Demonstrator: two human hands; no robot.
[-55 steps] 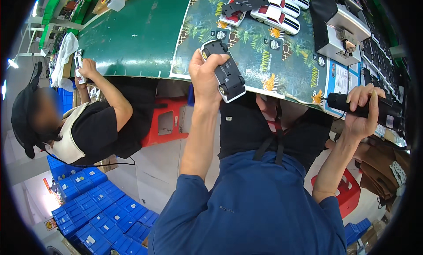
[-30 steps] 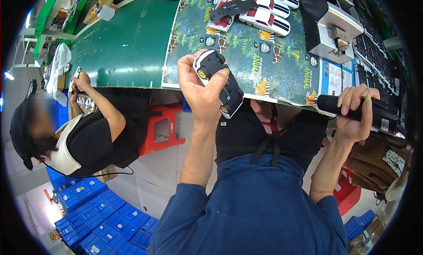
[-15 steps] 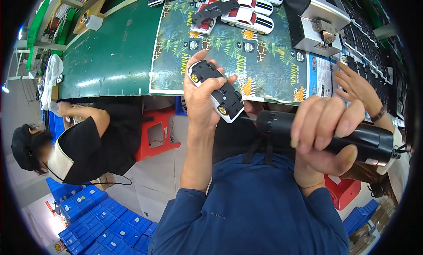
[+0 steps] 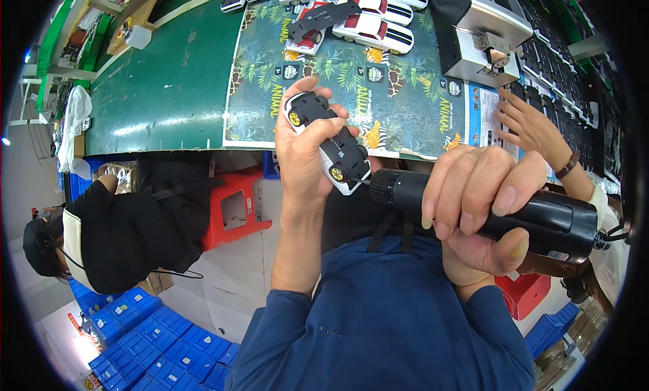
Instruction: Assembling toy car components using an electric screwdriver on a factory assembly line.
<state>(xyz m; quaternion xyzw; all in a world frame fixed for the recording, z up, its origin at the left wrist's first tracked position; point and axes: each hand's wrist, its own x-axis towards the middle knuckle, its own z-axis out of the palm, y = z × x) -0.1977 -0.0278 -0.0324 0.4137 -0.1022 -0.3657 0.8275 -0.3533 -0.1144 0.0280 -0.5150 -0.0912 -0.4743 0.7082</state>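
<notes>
My left hand (image 4: 297,154) is closed around a white toy car (image 4: 343,154), turned so its black underside and yellow-hubbed wheels face up. The thumb presses across the middle of the underside. In my right hand (image 4: 480,198) is a black electric screwdriver (image 4: 558,222), gripped around its barrel and pointing left. Its thin bit reaches the car's lower end beside a rear or front wheel; whether it sits in a screw hole I cannot tell. Beyond my hands, several white toy cars (image 4: 373,33) with black stripes stand on the table, with a loose black car base (image 4: 324,19) beside them.
A printed sheet (image 4: 260,114) covers part of the green table (image 4: 162,100). A metal device (image 4: 483,56) stands at the back right, near a co-worker's hand (image 4: 531,124) and rows of black parts (image 4: 561,97). Another person (image 4: 128,229) sits left, by a red stool (image 4: 233,208) and blue bins (image 4: 169,344).
The electric screwdriver has moved left, bringing its bit to the car's lower end. My left hand keeps its hold on the car. The person at left has bent lower.
</notes>
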